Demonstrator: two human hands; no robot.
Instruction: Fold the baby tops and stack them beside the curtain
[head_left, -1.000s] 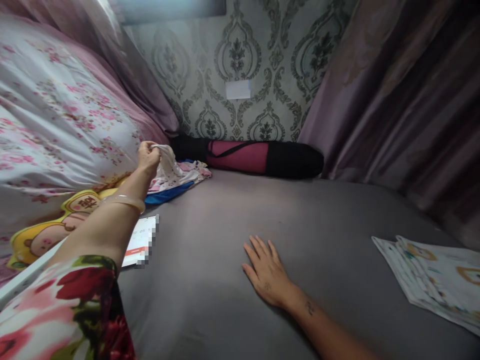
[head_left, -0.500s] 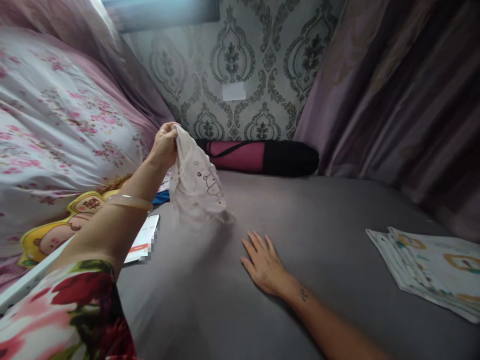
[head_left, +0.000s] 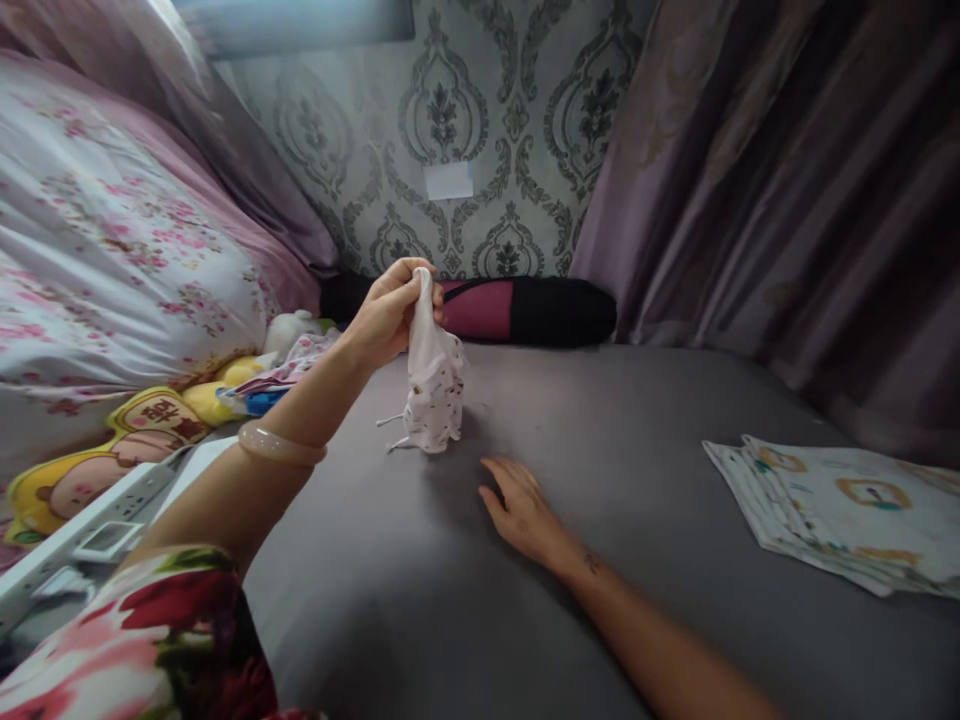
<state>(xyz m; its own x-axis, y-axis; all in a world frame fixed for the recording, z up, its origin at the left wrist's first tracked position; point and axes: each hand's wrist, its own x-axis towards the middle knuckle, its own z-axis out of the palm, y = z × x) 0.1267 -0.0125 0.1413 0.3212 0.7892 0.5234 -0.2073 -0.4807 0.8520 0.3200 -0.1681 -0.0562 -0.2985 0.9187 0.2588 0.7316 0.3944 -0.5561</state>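
Note:
My left hand (head_left: 401, 310) is closed on the top of a small white cloth piece with ties (head_left: 433, 395), gathered in a pinch. The cloth hangs down with a small dark print on it, and two thin ties stick out at its lower left. Its exact kind I cannot make out. My right hand (head_left: 523, 510) is open and holds nothing, lying low over the grey bed sheet (head_left: 570, 420) just right of and nearer than the cloth. The right thumb is apart from the fingers.
A stack of folded white printed cloths (head_left: 840, 510) lies at the right. A black and maroon long bag (head_left: 540, 308) rests against the wall. Plush toys (head_left: 161, 420), a white power strip (head_left: 97, 525) and a floral covering (head_left: 127, 230) are on the left.
My left hand has moved right with the cloth, which has turned from its bear-drawing side to a small-print side. The right hand's fingers are less spread.

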